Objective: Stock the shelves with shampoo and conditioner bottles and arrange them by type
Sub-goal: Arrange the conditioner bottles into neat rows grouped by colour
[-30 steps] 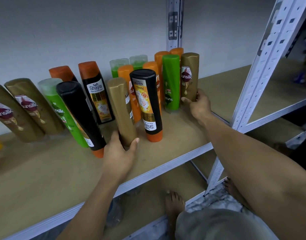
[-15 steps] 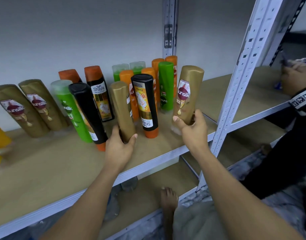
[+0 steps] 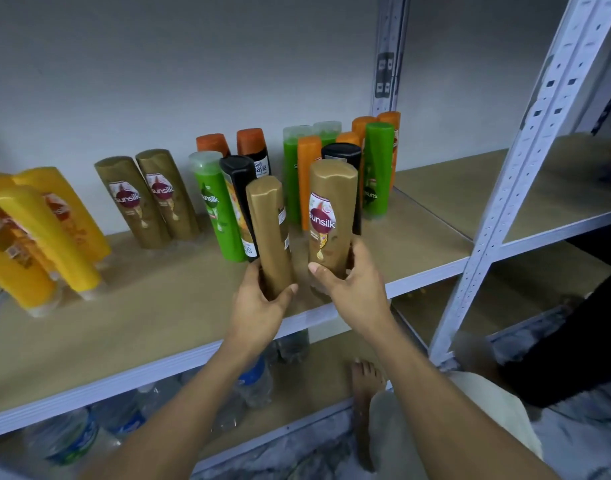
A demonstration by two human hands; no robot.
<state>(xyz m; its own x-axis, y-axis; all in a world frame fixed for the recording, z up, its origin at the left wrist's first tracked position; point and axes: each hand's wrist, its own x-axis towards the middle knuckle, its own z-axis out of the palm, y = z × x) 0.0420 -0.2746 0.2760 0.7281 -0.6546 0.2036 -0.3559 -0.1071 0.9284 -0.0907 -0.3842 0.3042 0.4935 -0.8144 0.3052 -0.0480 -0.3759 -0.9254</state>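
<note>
My left hand [image 3: 259, 303] grips a gold bottle [image 3: 269, 226] by its lower end, its back label facing me. My right hand [image 3: 349, 282] grips a second gold Sunsilk bottle [image 3: 331, 209], label toward me. Both bottles are held upright, side by side, over the front of the wooden shelf [image 3: 151, 306]. Two more gold Sunsilk bottles [image 3: 148, 199] stand further left on the shelf. Behind my hands stand green bottles [image 3: 216, 206], black bottles [image 3: 240, 188] and orange bottles [image 3: 309, 168]. Yellow bottles [image 3: 48, 230] cluster at the far left.
A white perforated upright [image 3: 518, 168] divides this bay from the shelf on the right. Plastic water bottles [image 3: 255, 379] lie on the lower shelf. My bare foot [image 3: 364, 375] rests at the lower shelf's edge. A person in dark clothing [image 3: 574, 341] is at the right.
My right hand has carried its gold bottle left, beside the one in my left hand. The left hand has lifted its bottle forward. The view has swung left, revealing yellow bottles.
</note>
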